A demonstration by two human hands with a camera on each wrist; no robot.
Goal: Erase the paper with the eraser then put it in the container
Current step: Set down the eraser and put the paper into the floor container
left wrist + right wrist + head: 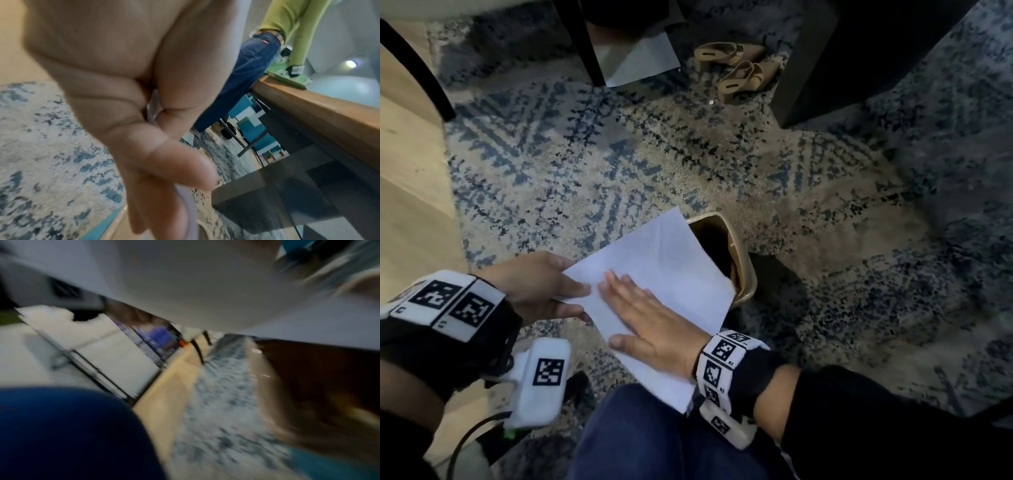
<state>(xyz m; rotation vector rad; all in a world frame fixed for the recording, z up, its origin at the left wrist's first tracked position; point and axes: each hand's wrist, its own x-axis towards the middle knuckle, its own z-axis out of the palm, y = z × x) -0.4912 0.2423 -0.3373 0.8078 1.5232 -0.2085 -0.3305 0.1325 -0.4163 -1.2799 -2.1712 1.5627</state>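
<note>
A white sheet of paper hangs above my knee, and its far part covers half the mouth of a tan container standing on the rug. My left hand pinches the sheet's left corner between thumb and fingers. The left wrist view shows the same pinch, with the paper edge caught in my left hand. My right hand lies flat on top of the sheet with straight fingers. The right wrist view is blurred, showing the paper's underside and the container. No eraser is in view.
A blue and beige patterned rug covers the floor, with wood flooring at the left. Beige heeled shoes and dark furniture stand at the far side. Another person in jeans stands by a wooden table edge.
</note>
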